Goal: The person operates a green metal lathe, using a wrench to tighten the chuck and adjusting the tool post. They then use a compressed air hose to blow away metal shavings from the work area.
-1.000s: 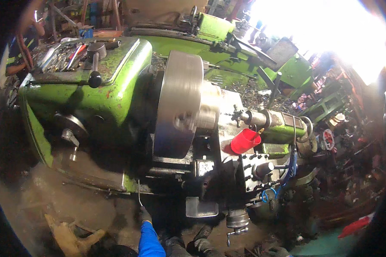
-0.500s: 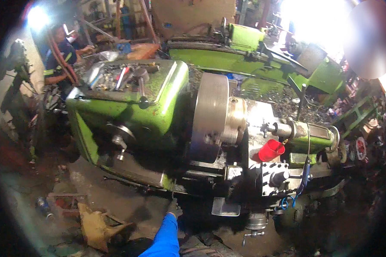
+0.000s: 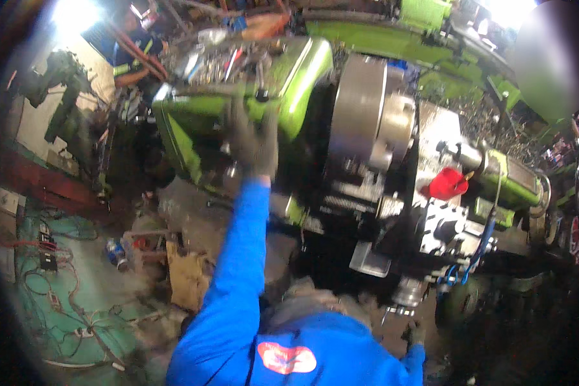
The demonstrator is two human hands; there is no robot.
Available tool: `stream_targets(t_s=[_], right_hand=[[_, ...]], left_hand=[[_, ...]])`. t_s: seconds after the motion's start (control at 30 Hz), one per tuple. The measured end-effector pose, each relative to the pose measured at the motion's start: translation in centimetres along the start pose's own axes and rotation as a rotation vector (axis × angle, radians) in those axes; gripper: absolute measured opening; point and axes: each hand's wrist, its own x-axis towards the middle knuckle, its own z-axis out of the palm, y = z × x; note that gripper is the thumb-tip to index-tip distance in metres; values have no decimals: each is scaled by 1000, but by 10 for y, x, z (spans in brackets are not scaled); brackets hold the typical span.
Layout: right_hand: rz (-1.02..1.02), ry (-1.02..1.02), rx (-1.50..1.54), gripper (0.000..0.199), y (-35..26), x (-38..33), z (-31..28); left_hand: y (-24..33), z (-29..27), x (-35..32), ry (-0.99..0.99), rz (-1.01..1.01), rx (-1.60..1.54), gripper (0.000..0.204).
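Observation:
My left hand (image 3: 255, 140), in a grey work glove, is raised in front of the green headstock (image 3: 193, 108) of a metal lathe. Its fingers are spread with nothing in them, just below a lever with a dark round knob (image 3: 262, 94). Motion blurs it, so contact with the lathe cannot be made out. Low on the right, my gloved right hand (image 3: 416, 334) is beside the crank handwheel (image 3: 406, 296); its fingers are too dark and small to read. The large steel chuck (image 3: 359, 109) stands right of the headstock. A red cup (image 3: 449, 184) sits above the tool post (image 3: 445, 225).
Various tools lie on the headstock's top. The tailstock (image 3: 513, 177) is at the right, with metal chips behind it. Cables and power strips (image 3: 47, 248) spread over a green floor sheet at the left. Another person (image 3: 135, 48) is at the far left; a second green machine (image 3: 367, 35) stands behind.
My left hand has risen from below the lathe bed to the headstock front. My right hand has come into view at the lower right. The view has tilted down and swung left.

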Motion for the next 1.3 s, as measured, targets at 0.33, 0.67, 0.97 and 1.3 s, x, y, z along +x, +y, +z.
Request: stream_targets(t_s=[0.33, 0.67, 0.97, 1.3], right_hand=[[-204, 158, -443, 16, 52, -77, 42], [-162, 199, -514, 23, 59, -163, 120], [-232, 272, -650, 32, 13, -197, 136], [-123, 399, -552, 36, -36, -209, 139]], left_hand=[[-119, 3, 68, -23, 183, 41, 14], [-315, -53, -210, -22, -1203, -96, 31], [-420, -44, -293, -248, -1716, -210, 24], [-431, -24, -292, -112, -1659, -460, 19]])
